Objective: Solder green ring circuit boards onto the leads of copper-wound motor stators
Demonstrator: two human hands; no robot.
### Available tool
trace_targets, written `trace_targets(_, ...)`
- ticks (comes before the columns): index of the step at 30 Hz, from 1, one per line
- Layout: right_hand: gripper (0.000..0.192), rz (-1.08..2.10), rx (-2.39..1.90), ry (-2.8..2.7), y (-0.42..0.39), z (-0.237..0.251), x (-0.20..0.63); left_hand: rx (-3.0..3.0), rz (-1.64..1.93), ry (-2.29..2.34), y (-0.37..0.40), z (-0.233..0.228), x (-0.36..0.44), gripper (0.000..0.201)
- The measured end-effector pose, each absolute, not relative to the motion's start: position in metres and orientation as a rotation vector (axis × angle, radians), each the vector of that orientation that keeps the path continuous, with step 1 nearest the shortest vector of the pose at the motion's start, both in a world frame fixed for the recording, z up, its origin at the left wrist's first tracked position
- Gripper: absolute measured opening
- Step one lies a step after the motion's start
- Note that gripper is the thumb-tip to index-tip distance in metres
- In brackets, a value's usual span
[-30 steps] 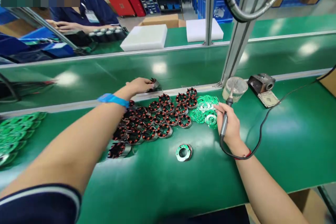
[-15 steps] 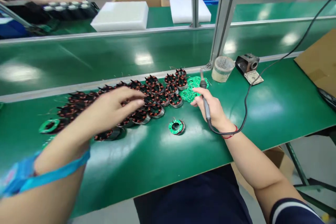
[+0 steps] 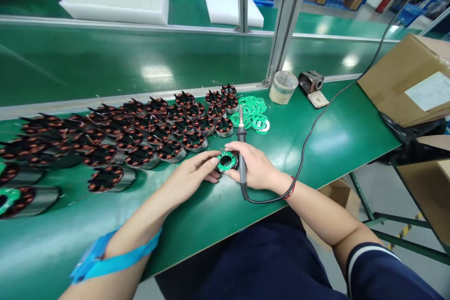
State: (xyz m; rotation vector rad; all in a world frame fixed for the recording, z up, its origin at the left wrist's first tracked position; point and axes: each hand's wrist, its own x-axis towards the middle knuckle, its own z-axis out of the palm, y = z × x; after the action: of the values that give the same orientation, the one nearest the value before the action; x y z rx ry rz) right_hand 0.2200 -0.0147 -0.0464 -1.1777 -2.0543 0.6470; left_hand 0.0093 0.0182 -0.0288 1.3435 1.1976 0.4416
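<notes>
A: What are the hands doing?

B: Both meet at one stator capped with a green ring board [image 3: 226, 161], which sits on the green bench mat [image 3: 316, 150] between them. The left hand [image 3: 190, 176] has its fingertips against the board's near-left edge, fingers stretched, not curled around anything. The right hand [image 3: 255, 168] is closed around the handle of a soldering iron [image 3: 241, 143], tip pointing away from the person, while its fingers touch the right side of the same stator.

A: How many of each thing?

B: One soldering iron, with one black cord [image 3: 316, 122] running from below the right hand off to the far right. One capped stator between the hands. Beyond the left hand, a field of bare copper-wound stators [image 3: 158, 129] in rough rows, more than thirty; the far-left ones blur, so I cannot give an exact count. Just past the iron's tip, a small heap of loose green ring boards [image 3: 253, 111], overlapping too much to count.

A: Anything else?

B: Beyond the right hand, one cloudy plastic cup [image 3: 283, 87] and one small metal fixture [image 3: 311, 83]. A blue wrist strap [image 3: 112, 255] circles the left wrist, a red cord [image 3: 291, 187] the right.
</notes>
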Motion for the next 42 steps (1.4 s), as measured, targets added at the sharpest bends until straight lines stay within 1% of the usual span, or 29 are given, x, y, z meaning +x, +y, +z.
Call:
trace_targets(2,0.062,0.609,-1.15,-2.053,-0.015,-0.047,0.221,1.162,0.493,1.124,0.015,-0.033,0.01,0.081)
trace_targets(4,0.066,0.601,-1.13,-2.04,-0.017,-0.043,0.222,1.043,0.562,1.054,0.011,-0.035,0.012,0.08)
trace_targets(7,0.07,0.614,-1.098,-2.022,-0.019,-0.035,0.224,1.012,0.636,1.008,0.006,-0.037,0.017,0.076)
trace_targets(10,0.064,0.539,-1.075,-2.041,-0.02,-0.031,0.223,1.063,0.669,1.031,0.005,-0.038,0.021,0.076)
trace_targets(13,0.054,0.449,-1.101,-2.053,-0.02,-0.034,0.219,1.077,0.683,1.051,0.003,-0.04,0.024,0.081)
trace_targets(16,0.056,0.422,-1.152,-2.028,-0.021,-0.039,0.215,1.013,0.688,1.014,0.0,-0.04,0.025,0.085)
trace_targets(19,0.068,0.437,-1.176,-1.99,-0.021,-0.038,0.215,0.985,0.678,0.954,-0.003,-0.037,0.023,0.08)
trace_targets(21,0.072,0.473,-1.195,-1.983,-0.019,-0.032,0.216,0.995,0.691,0.951,-0.004,-0.036,0.022,0.077)
trace_targets(25,0.058,0.508,-1.234,-2.03,-0.016,-0.019,0.219,1.064,0.717,1.004,-0.002,-0.037,0.021,0.07)
trace_targets(28,0.06,0.523,-1.223,-1.98,-0.014,-0.018,0.22,1.078,0.701,0.998,0.001,-0.038,0.021,0.068)
trace_targets(35,0.064,0.456,-1.239,-1.968,-0.02,-0.028,0.217,0.998,0.649,0.917,0.004,-0.037,0.02,0.077)
trace_targets(39,0.063,0.428,-1.229,-2.013,-0.022,-0.028,0.214,0.975,0.683,1.026,0.002,-0.038,0.022,0.086)
trace_targets(42,0.066,0.446,-1.147,-1.983,-0.023,-0.024,0.216,0.933,0.721,1.014,0.001,-0.033,0.022,0.083)
